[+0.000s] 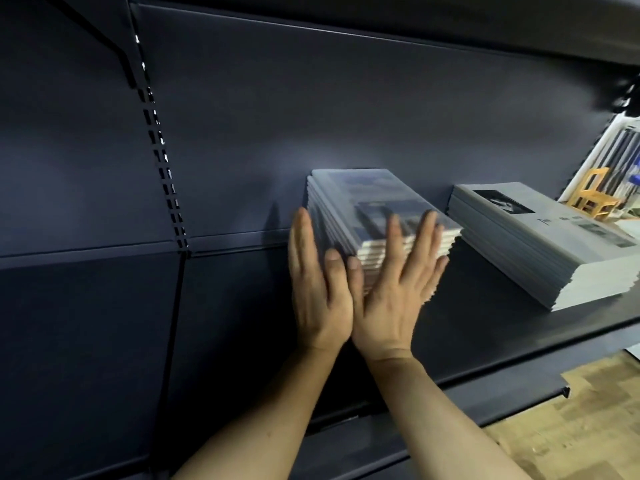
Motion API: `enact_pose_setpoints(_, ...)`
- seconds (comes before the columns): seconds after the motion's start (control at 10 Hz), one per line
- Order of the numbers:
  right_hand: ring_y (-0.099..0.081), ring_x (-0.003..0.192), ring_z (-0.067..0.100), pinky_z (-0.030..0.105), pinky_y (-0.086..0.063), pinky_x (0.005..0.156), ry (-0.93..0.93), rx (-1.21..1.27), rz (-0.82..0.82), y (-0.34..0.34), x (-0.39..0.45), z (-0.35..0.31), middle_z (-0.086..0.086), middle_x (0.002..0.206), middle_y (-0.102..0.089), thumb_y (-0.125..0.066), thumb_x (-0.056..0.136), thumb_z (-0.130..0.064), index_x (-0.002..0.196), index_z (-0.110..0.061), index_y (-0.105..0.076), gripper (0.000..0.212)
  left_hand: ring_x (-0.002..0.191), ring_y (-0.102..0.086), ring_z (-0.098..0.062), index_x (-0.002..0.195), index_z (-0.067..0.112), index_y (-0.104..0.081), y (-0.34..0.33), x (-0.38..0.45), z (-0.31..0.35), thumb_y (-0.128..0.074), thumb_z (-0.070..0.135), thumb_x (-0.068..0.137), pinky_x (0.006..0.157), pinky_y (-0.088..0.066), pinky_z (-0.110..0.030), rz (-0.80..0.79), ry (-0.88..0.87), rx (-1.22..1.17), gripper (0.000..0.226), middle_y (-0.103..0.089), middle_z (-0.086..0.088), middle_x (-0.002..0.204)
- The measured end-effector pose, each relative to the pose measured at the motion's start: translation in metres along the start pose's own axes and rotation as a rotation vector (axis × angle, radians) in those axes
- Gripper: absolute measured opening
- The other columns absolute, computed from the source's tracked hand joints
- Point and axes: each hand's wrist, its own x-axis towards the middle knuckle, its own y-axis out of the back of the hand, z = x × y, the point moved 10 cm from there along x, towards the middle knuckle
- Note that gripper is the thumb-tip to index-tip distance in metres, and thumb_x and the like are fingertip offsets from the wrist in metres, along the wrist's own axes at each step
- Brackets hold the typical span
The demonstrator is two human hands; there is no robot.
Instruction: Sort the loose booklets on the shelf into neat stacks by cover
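Observation:
Two stacks of booklets lie on the dark shelf (485, 320). The left stack (367, 199) has grey covers with dark blue pictures. The right stack (540, 244) has plain grey covers with a small black picture. My left hand (315, 285) lies flat against the left stack's left side, fingers straight. My right hand (398, 289) presses flat against the near front edge of the same stack, fingers spread. Neither hand grips anything. The two stacks stand apart, with a bare strip of shelf between them.
A dark back panel (311, 116) rises behind the stacks, with a slotted upright (166, 178) at the left. Another shelf (519, 22) hangs overhead. At the far right stand a wooden chair (594, 195) and a tiled floor (588, 427).

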Motion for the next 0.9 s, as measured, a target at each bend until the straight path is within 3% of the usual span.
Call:
enact_pose_setpoints(0.1, 0.011, 0.152, 0.029, 0.061, 0.003, 0.119, -0.006, -0.002, -0.136, -0.018, -0.002, 0.002, 0.008, 0.166, -0.002, -0.031, 0.099, -0.054, 0.154, -0.031, -0.016, 0.062, 0.143, -0.016, 0.011, 0.154, 0.026, -0.023, -0.015, -0.003, -0.023, -0.025, 0.044, 0.097, 0.119, -0.013, -0.017, -0.128, 0.214, -0.096, 0.06, -0.02, 0.013, 0.16)
enact_pose_setpoints(0.2, 0.014, 0.152, 0.027, 0.062, 0.003, 0.118, -0.04, 0.02, -0.157, -0.023, -0.003, 0.007, 0.007, 0.166, -0.004, -0.031, 0.099, -0.051, 0.15, -0.031, -0.021, 0.056, 0.14, -0.025, 0.01, 0.151, 0.03, -0.034, -0.024, -0.007, -0.029, -0.026, 0.046, 0.095, 0.121, -0.02, -0.025, -0.218, 0.317, -0.159, 0.059, -0.031, 0.018, 0.155)
enact_pose_setpoints(0.3, 0.015, 0.152, 0.026, 0.062, 0.002, 0.118, -0.061, 0.003, -0.169, -0.025, -0.003, 0.009, 0.006, 0.166, -0.004, -0.032, 0.099, -0.05, 0.15, -0.031, -0.021, 0.055, 0.141, -0.025, 0.008, 0.151, 0.03, -0.032, -0.023, -0.008, -0.027, -0.026, 0.048, 0.095, 0.121, -0.019, -0.024, -0.242, 0.347, -0.178, 0.06, -0.03, 0.017, 0.157)
enact_pose_setpoints(0.4, 0.017, 0.151, 0.025, 0.059, 0.004, 0.119, -0.067, -0.02, -0.23, -0.022, -0.005, 0.006, 0.004, 0.166, 0.004, -0.028, 0.099, -0.053, 0.153, -0.035, -0.01, 0.06, 0.143, -0.022, 0.005, 0.153, 0.032, -0.027, -0.021, -0.012, -0.022, -0.025, 0.045, 0.104, 0.119, -0.016, -0.019, -0.34, 0.357, -0.087, 0.05, -0.025, 0.014, 0.159)
enact_pose_setpoints(0.5, 0.026, 0.149, 0.022, 0.058, 0.007, 0.12, -0.04, -0.062, -0.364, -0.017, -0.01, 0.005, -0.004, 0.162, 0.025, -0.029, 0.101, -0.054, 0.155, -0.039, 0.012, 0.07, 0.134, -0.034, 0.003, 0.153, 0.033, -0.029, -0.011, -0.027, -0.023, -0.026, 0.043, 0.105, 0.099, -0.024, 0.001, -0.48, 0.415, 0.051, 0.049, -0.034, 0.019, 0.15)
enact_pose_setpoints(0.6, 0.031, 0.147, 0.022, 0.057, 0.009, 0.12, -0.032, -0.173, -0.513, -0.008, -0.008, 0.005, -0.004, 0.158, 0.036, -0.033, 0.101, -0.055, 0.154, -0.036, 0.017, 0.076, 0.132, -0.041, -0.001, 0.15, 0.032, -0.035, 0.0, -0.041, -0.018, -0.032, 0.044, 0.104, 0.101, -0.028, -0.009, -0.589, 0.415, 0.127, 0.048, -0.042, 0.016, 0.146)
enact_pose_setpoints(0.7, 0.025, 0.149, 0.026, 0.052, 0.008, 0.12, 0.008, -0.224, -0.578, 0.013, -0.007, -0.002, 0.001, 0.162, 0.026, -0.039, 0.1, -0.053, 0.156, -0.032, 0.013, 0.079, 0.116, -0.057, -0.011, 0.135, 0.029, -0.055, 0.003, -0.051, -0.016, -0.038, 0.046, 0.102, 0.1, -0.042, -0.026, -0.726, 0.465, 0.241, 0.04, -0.06, 0.007, 0.13)
enact_pose_setpoints(0.8, 0.019, 0.151, 0.027, 0.05, 0.005, 0.123, 0.038, -0.236, -0.71, 0.04, -0.014, -0.008, 0.002, 0.165, 0.019, -0.043, 0.1, -0.047, 0.157, -0.032, 0.009, 0.078, 0.115, -0.058, -0.018, 0.135, 0.032, -0.054, 0.006, -0.066, 0.008, -0.045, 0.041, 0.1, 0.102, -0.046, -0.034, -0.957, 0.407, 0.521, 0.037, -0.061, 0.001, 0.132)
enact_pose_setpoints(0.9, 0.006, 0.153, 0.029, 0.053, 0.0, 0.121, 0.035, -0.278, -0.822, 0.074, -0.024, -0.001, 0.005, 0.167, 0.001, -0.043, 0.099, -0.045, 0.159, -0.027, -0.008, 0.072, 0.13, -0.048, -0.021, 0.147, 0.024, -0.041, 0.017, -0.079, 0.042, -0.048, 0.036, 0.1, 0.107, -0.039, -0.027, -1.121, 0.344, 0.8, 0.049, -0.046, -0.002, 0.148)
